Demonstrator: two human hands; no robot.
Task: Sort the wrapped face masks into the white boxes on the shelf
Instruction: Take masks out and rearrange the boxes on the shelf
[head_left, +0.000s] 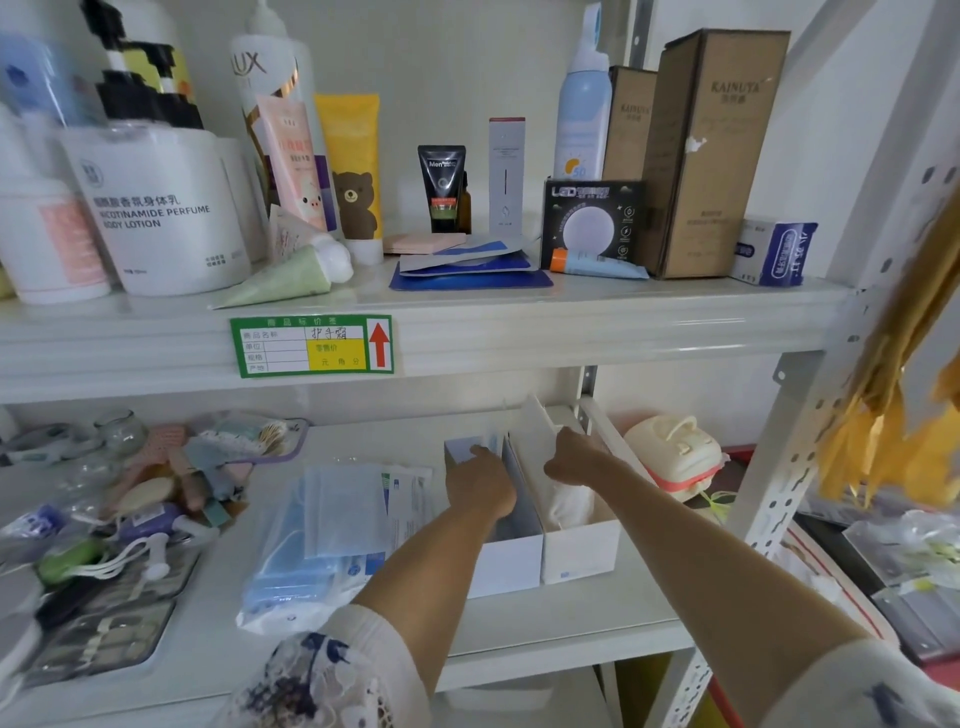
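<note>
Two white boxes stand side by side on the lower shelf: the left box (506, 564) and the right box (579, 553). My left hand (483, 480) reaches into the left box, fingers down among blue-edged wrapped masks (493, 444) standing at its far end. My right hand (574, 460) is at the right box, fingers curled on its raised white flap (537, 423); white wrapped masks (569, 501) lie inside. A pile of wrapped blue face masks (332, 535) lies on the shelf left of the boxes.
A clutter of small items and a tray (109, 519) fills the lower shelf's left. A cream mask-shaped case (672, 449) sits right of the boxes. The upper shelf (519, 327) holds lotion bottles, tubes and cartons. A perforated shelf post (795, 457) stands at right.
</note>
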